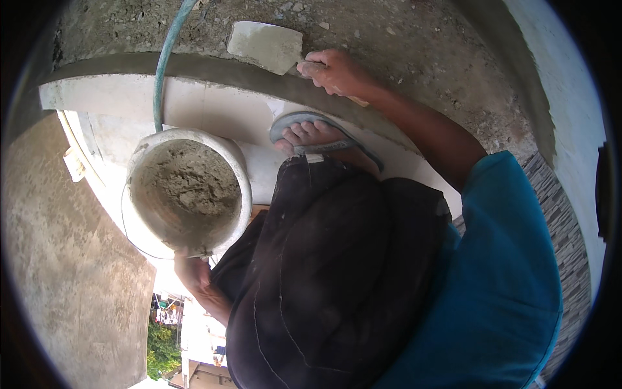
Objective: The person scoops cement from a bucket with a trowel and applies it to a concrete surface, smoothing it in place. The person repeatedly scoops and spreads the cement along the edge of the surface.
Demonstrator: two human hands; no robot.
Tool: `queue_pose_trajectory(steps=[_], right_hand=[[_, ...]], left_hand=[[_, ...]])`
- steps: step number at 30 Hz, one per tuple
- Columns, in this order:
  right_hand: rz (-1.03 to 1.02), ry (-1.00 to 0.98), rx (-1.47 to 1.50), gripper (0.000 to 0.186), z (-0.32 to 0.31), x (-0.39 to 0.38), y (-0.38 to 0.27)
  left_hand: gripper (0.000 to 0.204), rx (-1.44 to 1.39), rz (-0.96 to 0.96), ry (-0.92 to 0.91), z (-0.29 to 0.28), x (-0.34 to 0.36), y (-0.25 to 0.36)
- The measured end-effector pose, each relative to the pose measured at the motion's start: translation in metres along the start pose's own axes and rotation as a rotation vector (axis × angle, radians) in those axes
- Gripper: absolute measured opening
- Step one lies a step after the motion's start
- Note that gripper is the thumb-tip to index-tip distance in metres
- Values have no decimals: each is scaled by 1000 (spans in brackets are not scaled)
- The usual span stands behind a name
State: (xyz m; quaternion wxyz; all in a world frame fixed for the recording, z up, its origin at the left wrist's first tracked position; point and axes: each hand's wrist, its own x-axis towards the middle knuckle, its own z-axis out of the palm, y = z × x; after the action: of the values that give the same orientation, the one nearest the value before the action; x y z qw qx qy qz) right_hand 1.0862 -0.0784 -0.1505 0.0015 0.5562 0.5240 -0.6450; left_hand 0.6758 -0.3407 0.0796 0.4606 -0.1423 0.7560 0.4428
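Observation:
My right hand (337,72) is closed around the handle of a trowel (267,47). Its broad, flat blade is smeared with grey mortar and lies over the rough ground just past a low ledge. With my left hand (192,272) I grip the near rim of a pale bucket (241,170), my fingers partly hidden by its edge. Lumpy grey mortar (194,178) coats the inside of the bucket and lies in its bottom. The bucket is tilted so that its mouth faces me.
A green hose (164,61) crosses the ledge (201,97) beside the bucket. My sandalled foot (314,135) rests on the ledge. Stony soil (414,52) stretches beyond it. A white wall (564,71) rises at right; a concrete surface (71,259) lies below left.

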Motion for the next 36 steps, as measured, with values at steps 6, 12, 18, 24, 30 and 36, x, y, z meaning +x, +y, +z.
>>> queue_pose_trajectory(steps=[6, 12, 18, 24, 30, 36], right_hand=[[-11, 128, -320, 53, 26, 51, 0], [-27, 62, -304, 54, 38, 52, -7], [-110, 29, -269, 55, 29, 29, -21], [-82, 98, -227, 55, 22, 47, -19], [-34, 34, -298, 54, 26, 59, -17], [-96, -1, -286, 48, 21, 46, -38]], left_hand=[[40, -3, -16, -76, -21, 5, -3], [43, 9, -8, -39, -2, -9, -5], [43, -10, -51, -116, -16, -6, -5], [40, -37, -45, -100, -23, -6, -9], [40, -34, -42, -98, -16, -15, -11], [42, -28, -40, 3, -14, -20, -16]])
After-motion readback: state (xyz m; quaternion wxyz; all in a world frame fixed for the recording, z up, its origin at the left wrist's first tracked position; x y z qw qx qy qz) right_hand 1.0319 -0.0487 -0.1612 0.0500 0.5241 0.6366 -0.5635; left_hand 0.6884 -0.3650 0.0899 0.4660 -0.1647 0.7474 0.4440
